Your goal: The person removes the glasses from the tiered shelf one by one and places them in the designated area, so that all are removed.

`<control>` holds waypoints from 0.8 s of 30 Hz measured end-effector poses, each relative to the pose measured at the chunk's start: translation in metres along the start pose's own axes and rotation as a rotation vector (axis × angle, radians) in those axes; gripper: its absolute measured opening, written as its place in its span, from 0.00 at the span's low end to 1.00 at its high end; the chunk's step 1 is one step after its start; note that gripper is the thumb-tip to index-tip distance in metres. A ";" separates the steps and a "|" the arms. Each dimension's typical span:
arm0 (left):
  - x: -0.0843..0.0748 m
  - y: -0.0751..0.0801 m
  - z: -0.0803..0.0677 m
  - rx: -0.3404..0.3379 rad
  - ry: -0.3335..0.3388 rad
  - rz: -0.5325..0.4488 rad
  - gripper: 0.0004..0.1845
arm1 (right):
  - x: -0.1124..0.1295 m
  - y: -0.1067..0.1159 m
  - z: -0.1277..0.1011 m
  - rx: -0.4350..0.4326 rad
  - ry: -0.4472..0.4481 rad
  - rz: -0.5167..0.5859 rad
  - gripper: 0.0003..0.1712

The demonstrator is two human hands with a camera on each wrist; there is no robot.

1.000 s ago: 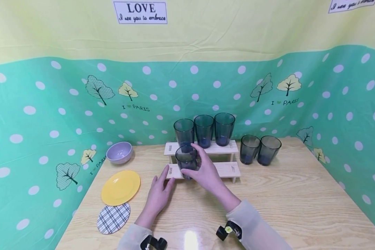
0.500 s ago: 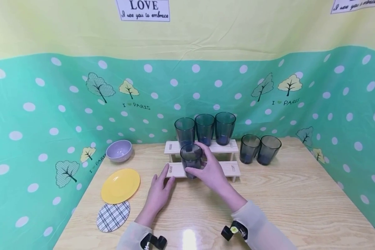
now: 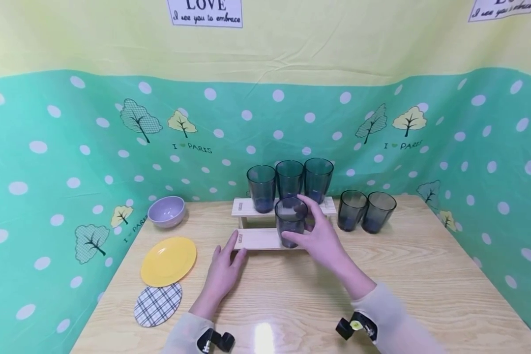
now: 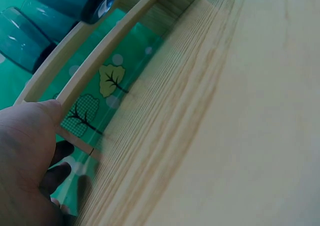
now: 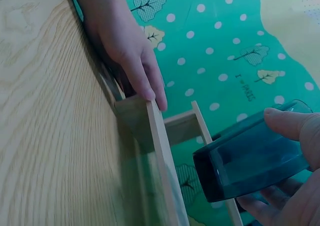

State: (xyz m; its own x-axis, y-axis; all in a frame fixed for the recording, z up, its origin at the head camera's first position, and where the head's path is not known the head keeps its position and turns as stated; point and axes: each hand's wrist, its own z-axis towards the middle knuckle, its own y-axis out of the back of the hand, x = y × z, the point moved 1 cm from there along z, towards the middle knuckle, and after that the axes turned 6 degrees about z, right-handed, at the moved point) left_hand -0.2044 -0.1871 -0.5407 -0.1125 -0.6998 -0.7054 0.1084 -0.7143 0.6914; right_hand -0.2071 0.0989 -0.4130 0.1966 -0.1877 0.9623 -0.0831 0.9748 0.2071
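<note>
A two-step wooden stand (image 3: 256, 240) sits mid-table. Three dark blue-grey tumblers (image 3: 289, 179) line its upper step. My right hand (image 3: 315, 232) grips another tumbler (image 3: 290, 221) upright over the middle of the lower step; whether its base touches the wood is unclear. In the right wrist view that tumbler (image 5: 255, 156) lies between thumb and fingers (image 5: 292, 123), close to the step's board (image 5: 157, 141). My left hand (image 3: 224, 268) lies flat on the table, thumb against the left end of the lower step. The left wrist view shows the palm (image 4: 25, 156) beside the stand's rail (image 4: 105, 51).
Two more tumblers (image 3: 365, 211) stand on the wooden table (image 3: 402, 280) right of the stand. At the left are a purple bowl (image 3: 165, 211), a yellow plate (image 3: 168, 261) and a plaid coaster (image 3: 158, 305). A green dotted cloth walls in the back and sides.
My right hand has carried the tumbler to the right, from the left end of the lower step to about its middle. The left hand has stayed at the stand's left end.
</note>
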 end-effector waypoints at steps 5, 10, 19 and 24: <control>-0.002 0.002 -0.001 0.003 -0.003 -0.010 0.36 | 0.004 0.018 -0.005 -0.035 -0.014 -0.055 0.59; -0.002 0.002 -0.001 0.002 -0.007 -0.023 0.36 | 0.007 0.034 -0.011 -0.054 -0.017 -0.070 0.59; -0.002 0.003 0.000 0.008 -0.006 -0.022 0.36 | 0.008 0.062 -0.024 -0.068 -0.013 -0.091 0.59; -0.002 0.003 0.000 0.004 -0.013 -0.014 0.35 | 0.011 0.080 -0.032 -0.077 -0.033 -0.138 0.60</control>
State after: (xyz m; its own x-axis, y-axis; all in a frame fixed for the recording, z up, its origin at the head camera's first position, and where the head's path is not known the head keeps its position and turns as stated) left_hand -0.2034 -0.1879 -0.5374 -0.1271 -0.6896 -0.7129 0.1031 -0.7240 0.6820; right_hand -0.1803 0.1785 -0.3916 0.1684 -0.3234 0.9312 0.0178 0.9455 0.3251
